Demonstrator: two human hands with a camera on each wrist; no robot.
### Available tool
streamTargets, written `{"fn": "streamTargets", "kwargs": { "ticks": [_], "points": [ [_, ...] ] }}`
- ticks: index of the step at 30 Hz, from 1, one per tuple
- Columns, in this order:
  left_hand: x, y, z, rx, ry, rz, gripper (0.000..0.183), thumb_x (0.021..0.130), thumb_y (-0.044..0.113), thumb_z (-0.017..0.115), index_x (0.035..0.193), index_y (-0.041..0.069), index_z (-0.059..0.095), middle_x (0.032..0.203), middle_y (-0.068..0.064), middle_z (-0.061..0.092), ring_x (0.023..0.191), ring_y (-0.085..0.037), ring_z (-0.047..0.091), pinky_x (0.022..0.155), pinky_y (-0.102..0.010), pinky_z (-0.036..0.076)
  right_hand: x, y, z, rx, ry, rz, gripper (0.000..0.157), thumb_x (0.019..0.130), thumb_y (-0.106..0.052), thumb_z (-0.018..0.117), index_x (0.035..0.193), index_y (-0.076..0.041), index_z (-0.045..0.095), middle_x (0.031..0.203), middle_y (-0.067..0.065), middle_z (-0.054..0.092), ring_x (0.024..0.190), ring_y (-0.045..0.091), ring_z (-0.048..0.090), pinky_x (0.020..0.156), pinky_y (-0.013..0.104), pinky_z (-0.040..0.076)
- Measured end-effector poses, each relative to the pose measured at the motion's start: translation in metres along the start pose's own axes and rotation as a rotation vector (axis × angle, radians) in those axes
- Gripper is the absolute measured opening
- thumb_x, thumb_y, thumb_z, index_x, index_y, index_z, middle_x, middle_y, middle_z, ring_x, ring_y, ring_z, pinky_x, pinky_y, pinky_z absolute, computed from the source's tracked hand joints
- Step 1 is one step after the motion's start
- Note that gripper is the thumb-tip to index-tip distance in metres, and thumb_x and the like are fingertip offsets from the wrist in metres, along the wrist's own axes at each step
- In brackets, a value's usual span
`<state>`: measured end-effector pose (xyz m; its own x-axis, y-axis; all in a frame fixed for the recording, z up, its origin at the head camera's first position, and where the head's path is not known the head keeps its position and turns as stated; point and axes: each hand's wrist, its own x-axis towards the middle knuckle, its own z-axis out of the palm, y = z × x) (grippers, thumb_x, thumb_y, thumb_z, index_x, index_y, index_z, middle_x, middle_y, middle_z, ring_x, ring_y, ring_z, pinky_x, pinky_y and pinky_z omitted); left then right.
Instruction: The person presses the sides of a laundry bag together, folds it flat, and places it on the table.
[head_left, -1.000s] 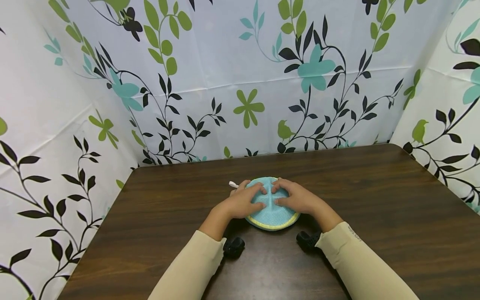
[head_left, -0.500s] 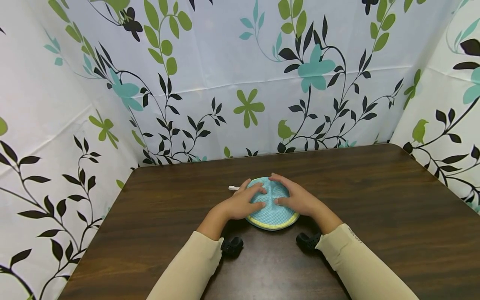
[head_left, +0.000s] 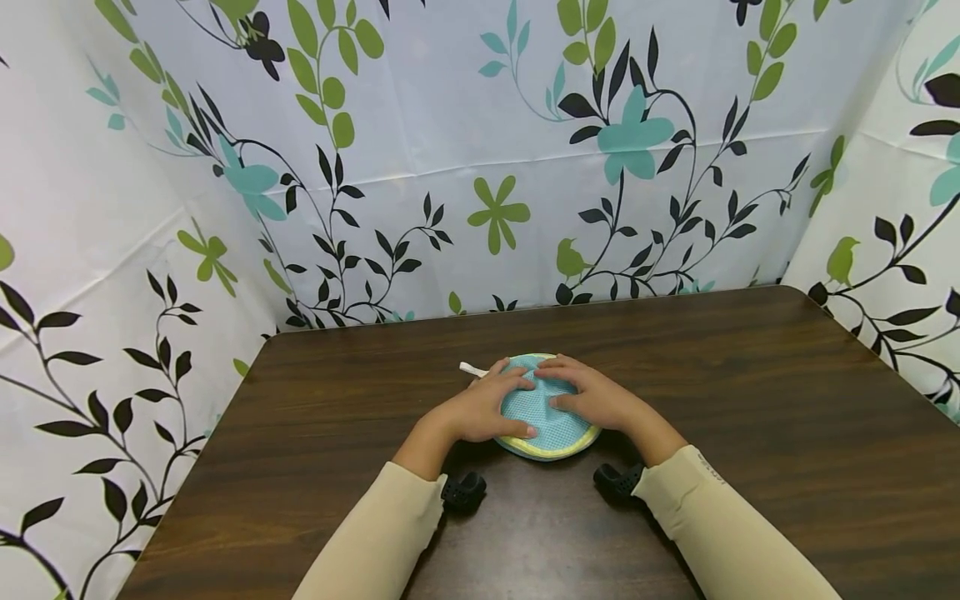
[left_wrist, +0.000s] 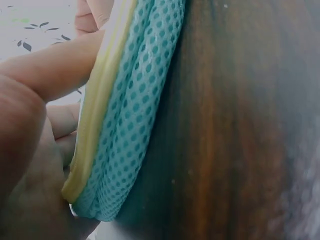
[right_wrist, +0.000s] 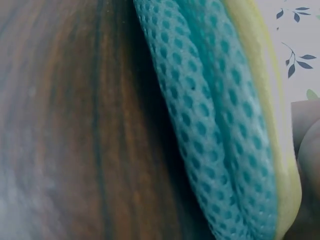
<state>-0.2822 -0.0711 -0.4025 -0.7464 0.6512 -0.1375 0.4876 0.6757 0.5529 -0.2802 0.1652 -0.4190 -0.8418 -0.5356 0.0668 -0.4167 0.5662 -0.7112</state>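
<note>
A round, light blue mesh pouch (head_left: 543, 412) with yellow edging lies on the table, a white strap (head_left: 471, 369) sticking out at its far left. My left hand (head_left: 472, 414) holds its left side, with the thumb on top near the front edge and the fingers bent over the upper part. From the other side my right hand (head_left: 600, 397) grips it, fingers and thumb over the top. In the left wrist view the thumb reaches the yellow edging (left_wrist: 100, 120). The mesh side wall (right_wrist: 200, 130) fills the middle of the right wrist view; little of that hand shows there.
The dark wooden table (head_left: 360, 375) reaches back to a white curtain (head_left: 420, 125) printed with leaves and flowers, which also hangs at both sides. Black wrist devices (head_left: 465, 493) sit below the cream sleeves (head_left: 375, 533).
My left thumb has slid towards the pouch's front edge. The right fingers lifted and straightened half a second ago, and now bend back down onto the top. The pouch stays in place.
</note>
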Motion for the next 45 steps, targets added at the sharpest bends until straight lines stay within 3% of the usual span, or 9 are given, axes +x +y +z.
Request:
{"fn": "streamTargets", "kwargs": {
  "ticks": [4,9,17,22,28,36,39,41,45],
  "points": [
    [-0.001,0.004,-0.003,0.041,0.007,0.013,0.07,0.088,0.049,0.07,0.145,0.017,0.048,0.162,-0.002,0.028,0.153,-0.026,0.005,0.119,-0.06,0.011,0.0,0.0,0.0,-0.008,0.003,0.001,0.048,0.096,-0.016,0.063,0.142,-0.01,0.053,0.155,0.012,0.039,0.148,0.04,0.022,0.113,0.063,0.026],
    [-0.001,0.008,-0.006,0.106,0.008,0.028,0.067,0.09,0.047,0.068,0.146,0.015,0.047,0.161,-0.005,0.029,0.153,-0.027,0.011,0.119,-0.058,0.013,-0.001,-0.004,-0.002,-0.051,0.001,0.002,0.05,0.097,-0.017,0.061,0.145,-0.009,0.05,0.159,0.011,0.033,0.15,0.039,0.016,0.114,0.068,0.014],
    [-0.001,0.01,-0.006,0.136,-0.029,-0.002,0.068,0.093,0.05,0.061,0.15,0.017,0.041,0.164,-0.004,0.021,0.154,-0.024,0.005,0.118,-0.063,0.009,-0.003,-0.013,0.002,-0.183,-0.016,0.055,0.049,0.102,-0.021,0.051,0.15,-0.012,0.043,0.161,0.011,0.028,0.151,0.039,0.011,0.108,0.076,0.0],
    [-0.003,0.005,-0.001,0.094,-0.058,-0.008,0.069,0.096,0.051,0.057,0.152,0.018,0.034,0.166,-0.002,0.014,0.154,-0.021,-0.005,0.117,-0.064,0.002,-0.006,-0.016,0.005,-0.162,-0.034,0.084,0.053,0.102,-0.029,0.043,0.152,-0.013,0.038,0.163,0.009,0.023,0.152,0.038,0.007,0.109,0.074,-0.005],
    [-0.003,0.002,0.003,0.024,-0.056,-0.011,0.067,0.097,0.053,0.052,0.152,0.021,0.034,0.167,0.001,0.008,0.153,-0.02,-0.011,0.116,-0.066,0.0,-0.007,-0.012,0.004,-0.124,-0.063,0.067,0.06,0.102,-0.038,0.046,0.155,-0.012,0.032,0.165,0.01,0.017,0.152,0.039,0.003,0.11,0.073,-0.005],
    [-0.002,0.011,0.005,0.033,0.032,-0.047,0.046,0.105,0.036,0.037,0.146,0.018,0.044,0.164,0.0,0.022,0.154,-0.022,0.001,0.115,-0.068,0.006,-0.009,-0.009,-0.001,-0.038,-0.067,0.035,0.057,0.103,-0.028,0.051,0.154,-0.01,0.033,0.164,0.011,0.017,0.151,0.04,0.001,0.113,0.07,-0.003],
    [-0.001,0.014,0.006,0.031,0.085,-0.051,0.039,0.104,0.032,0.046,0.14,0.017,0.047,0.159,-0.002,0.032,0.152,-0.023,0.016,0.112,-0.07,0.014,-0.008,-0.006,0.0,0.016,-0.018,0.039,0.05,0.1,-0.024,0.058,0.146,-0.01,0.045,0.162,0.014,0.024,0.151,0.041,0.009,0.115,0.066,0.01],
    [0.001,0.014,0.006,0.012,0.122,-0.042,0.034,0.102,0.029,0.051,0.133,0.016,0.048,0.152,-0.003,0.041,0.147,-0.024,0.028,0.11,-0.072,0.018,-0.007,-0.005,0.0,0.05,0.015,0.039,0.036,0.097,-0.023,0.062,0.13,-0.01,0.054,0.16,0.014,0.03,0.15,0.041,0.012,0.115,0.063,0.02],
    [0.003,0.013,0.007,-0.026,0.147,-0.037,0.019,0.101,0.026,0.056,0.117,0.019,0.052,0.148,-0.005,0.046,0.148,-0.025,0.027,0.108,-0.073,0.019,-0.007,-0.004,-0.001,0.061,0.042,0.038,0.013,0.094,-0.02,0.066,0.101,-0.014,0.056,0.156,0.011,0.039,0.15,0.039,0.015,0.115,0.057,0.026]
  ]
}}
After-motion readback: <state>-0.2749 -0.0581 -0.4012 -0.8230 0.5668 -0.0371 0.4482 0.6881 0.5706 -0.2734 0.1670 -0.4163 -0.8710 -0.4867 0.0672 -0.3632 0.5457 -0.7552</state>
